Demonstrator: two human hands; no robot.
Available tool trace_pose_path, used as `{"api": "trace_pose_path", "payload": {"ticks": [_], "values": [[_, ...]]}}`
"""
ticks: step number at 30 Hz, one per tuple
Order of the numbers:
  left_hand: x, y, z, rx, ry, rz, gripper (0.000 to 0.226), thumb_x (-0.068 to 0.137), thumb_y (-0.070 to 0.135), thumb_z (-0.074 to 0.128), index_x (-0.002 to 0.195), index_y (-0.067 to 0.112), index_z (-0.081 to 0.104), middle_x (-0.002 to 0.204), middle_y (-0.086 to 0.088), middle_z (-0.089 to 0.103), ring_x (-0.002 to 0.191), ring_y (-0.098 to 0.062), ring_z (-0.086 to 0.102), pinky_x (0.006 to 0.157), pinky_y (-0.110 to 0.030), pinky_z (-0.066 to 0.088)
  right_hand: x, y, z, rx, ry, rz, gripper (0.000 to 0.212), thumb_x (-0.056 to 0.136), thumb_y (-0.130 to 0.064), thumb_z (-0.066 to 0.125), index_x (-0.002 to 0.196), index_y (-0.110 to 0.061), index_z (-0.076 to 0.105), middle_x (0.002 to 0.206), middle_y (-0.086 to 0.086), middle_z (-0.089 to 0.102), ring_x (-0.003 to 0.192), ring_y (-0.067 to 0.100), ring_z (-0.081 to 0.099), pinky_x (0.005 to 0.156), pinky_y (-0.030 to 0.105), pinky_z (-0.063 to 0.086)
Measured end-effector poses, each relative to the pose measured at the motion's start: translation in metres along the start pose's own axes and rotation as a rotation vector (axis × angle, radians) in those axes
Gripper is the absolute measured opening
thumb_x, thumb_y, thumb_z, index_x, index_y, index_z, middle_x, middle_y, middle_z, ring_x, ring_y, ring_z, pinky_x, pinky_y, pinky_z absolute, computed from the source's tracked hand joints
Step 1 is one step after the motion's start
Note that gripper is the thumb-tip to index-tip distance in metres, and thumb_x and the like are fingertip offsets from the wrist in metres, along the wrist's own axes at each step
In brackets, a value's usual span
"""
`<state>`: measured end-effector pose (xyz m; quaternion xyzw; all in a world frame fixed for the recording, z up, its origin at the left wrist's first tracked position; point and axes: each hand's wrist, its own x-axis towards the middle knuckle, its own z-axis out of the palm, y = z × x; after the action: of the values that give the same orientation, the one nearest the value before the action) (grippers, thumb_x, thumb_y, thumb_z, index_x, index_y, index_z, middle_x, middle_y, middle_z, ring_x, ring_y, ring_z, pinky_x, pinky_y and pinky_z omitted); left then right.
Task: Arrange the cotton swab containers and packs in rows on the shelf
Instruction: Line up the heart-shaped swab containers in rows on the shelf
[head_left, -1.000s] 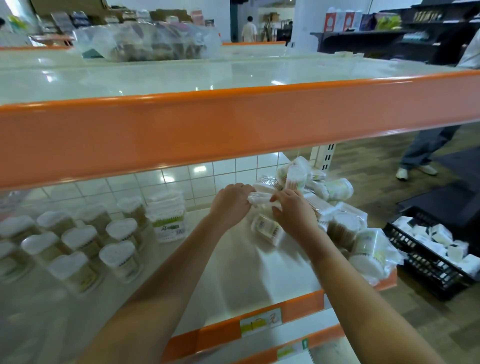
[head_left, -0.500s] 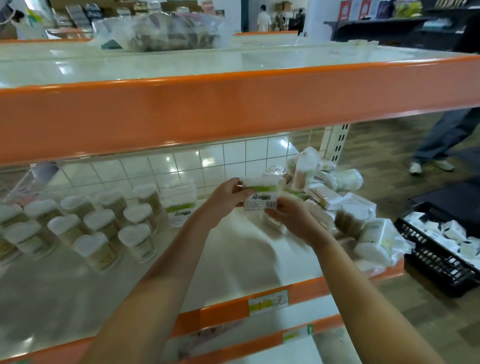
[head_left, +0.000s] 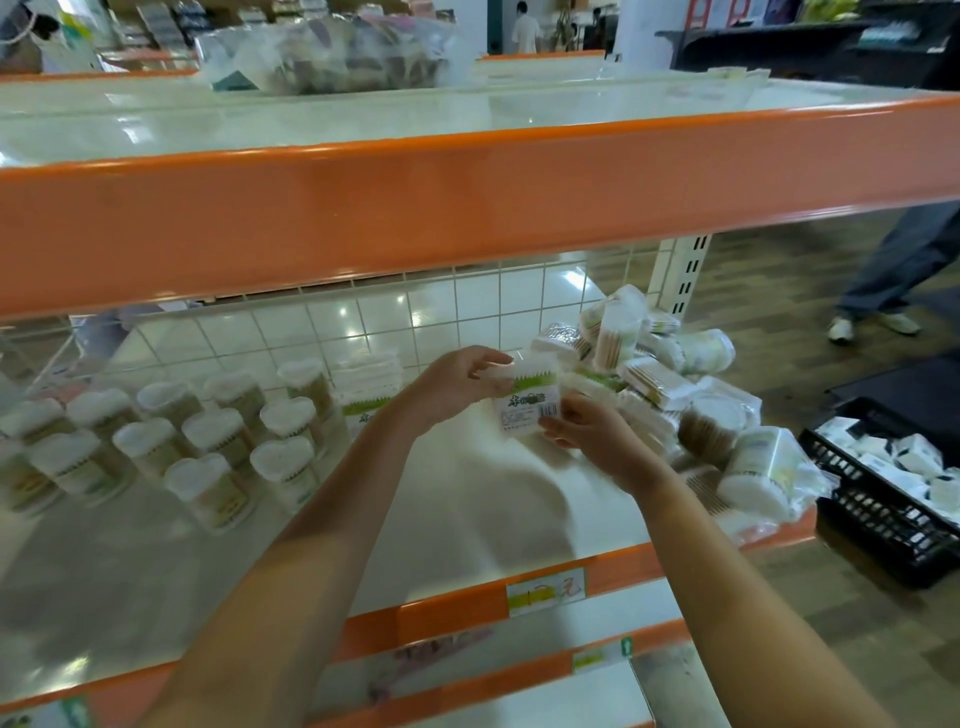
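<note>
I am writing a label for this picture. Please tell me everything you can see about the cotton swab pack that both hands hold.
The cotton swab pack is a small, flat, clear plastic packet filled with white swabs. Its front carries a green band, dark printed characters and a barcode near the lower right corner. It is held upright above the shelf, label towards the camera. The left hand pinches its upper left edge; the right hand supports its lower right corner. The unsorted pile lies behind it.

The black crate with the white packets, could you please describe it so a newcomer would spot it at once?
Look past the right end of the orange-edged shelf, beyond the loose pile of cotton swab packs. The black crate sits on the floor there, a dark lattice-walled basket of small white packets, the only container off the shelving.
</note>
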<state>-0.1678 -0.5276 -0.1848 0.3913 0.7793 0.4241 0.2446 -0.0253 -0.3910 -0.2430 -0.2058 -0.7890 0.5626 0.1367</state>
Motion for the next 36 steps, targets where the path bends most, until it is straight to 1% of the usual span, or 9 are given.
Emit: {"api": "trace_pose_path", "payload": {"ticks": [2,5,8,9,12,16,20,29,36], "values": [[-0.001,0.006,-0.002,0.174,-0.020,0.038,0.034,0.089,0.026,0.065,0.122,0.019,0.059,0.109,0.008,0.061,0.097,-0.010,0.056,0.075,-0.022,0.044,-0.001,0.001,0.004,-0.016,0.000,0.005,0.010,0.093,-0.012,0.057,0.100,-0.016,0.062,0.101,0.006,0.065,0.092,0.021,0.061,0.088,0.035,0.053],[-0.001,0.011,-0.003,0.396,-0.036,0.075,0.028,0.089,0.025,0.064,0.115,0.016,0.064,0.110,0.001,0.066,0.099,-0.017,0.059,0.081,-0.032,0.046,-0.001,0.001,0.010,-0.049,-0.001,0.011,0.010,0.093,-0.013,0.057,0.100,-0.017,0.061,0.095,0.003,0.066,0.088,0.018,0.061,0.084,0.036,0.053],[-0.002,0.011,-0.005,0.499,-0.017,0.090,0.028,0.088,0.026,0.065,0.113,0.014,0.065,0.110,-0.003,0.066,0.100,-0.019,0.059,0.083,-0.033,0.045,0.001,0.002,0.015,-0.118,0.027,0.010,0.008,0.092,-0.016,0.059,0.100,-0.016,0.061,0.085,-0.005,0.064,0.079,0.012,0.058,0.070,0.025,0.050],[-0.003,0.010,-0.008,0.521,-0.011,0.094,0.029,0.088,0.026,0.065,0.115,0.013,0.064,0.110,-0.002,0.066,0.100,-0.018,0.058,0.081,-0.031,0.044,0.003,0.003,0.017,-0.142,0.038,0.004,0.011,0.091,-0.016,0.059,0.101,-0.014,0.062,0.086,-0.006,0.064,0.079,0.011,0.059,0.069,0.022,0.049],[-0.003,0.004,-0.016,0.594,0.019,0.084,0.032,0.089,0.024,0.064,0.118,0.012,0.062,0.114,-0.002,0.065,0.101,-0.017,0.058,0.077,-0.025,0.041,0.011,0.004,0.023,-0.272,0.062,-0.029,0.023,0.089,-0.014,0.062,0.110,-0.006,0.062,0.100,0.001,0.066,0.091,0.015,0.062,0.083,0.025,0.050],[0.004,-0.010,-0.021,0.700,0.034,0.018,0.030,0.088,0.024,0.063,0.116,0.014,0.063,0.114,-0.002,0.066,0.098,-0.017,0.059,0.077,-0.028,0.044,0.020,0.002,0.035,-0.458,0.093,-0.064,0.029,0.088,-0.014,0.063,0.116,-0.007,0.060,0.108,0.002,0.064,0.098,0.016,0.060,0.088,0.026,0.045],[0.010,-0.024,-0.020,0.799,0.026,-0.015,0.029,0.089,0.023,0.060,0.117,0.015,0.062,0.113,-0.001,0.064,0.100,-0.018,0.056,0.078,-0.027,0.041,0.028,0.001,0.049,-0.669,0.051,-0.112,0.031,0.089,-0.016,0.057,0.120,-0.012,0.058,0.117,0.003,0.063,0.111,0.021,0.056,0.094,0.031,0.042],[0.038,-0.032,-0.029,0.942,0.076,0.029,0.027,0.089,0.023,0.061,0.114,0.012,0.064,0.105,-0.005,0.059,0.084,-0.016,0.051,0.073,-0.026,0.040,0.050,-0.006,0.064,-0.939,0.007,-0.183,0.035,0.093,-0.021,0.052,0.127,-0.013,0.054,0.123,0.008,0.060,0.114,0.026,0.053,0.091,0.033,0.044],[0.072,-0.045,-0.038,1.124,0.082,0.040,0.026,0.094,0.024,0.053,0.111,0.007,0.062,0.106,-0.009,0.059,0.094,-0.024,0.060,0.071,-0.031,0.045,0.073,-0.008,0.067,-1.063,-0.048,-0.202,0.034,0.094,-0.021,0.047,0.126,-0.012,0.053,0.125,0.007,0.058,0.118,0.025,0.047,0.096,0.033,0.040]]}}
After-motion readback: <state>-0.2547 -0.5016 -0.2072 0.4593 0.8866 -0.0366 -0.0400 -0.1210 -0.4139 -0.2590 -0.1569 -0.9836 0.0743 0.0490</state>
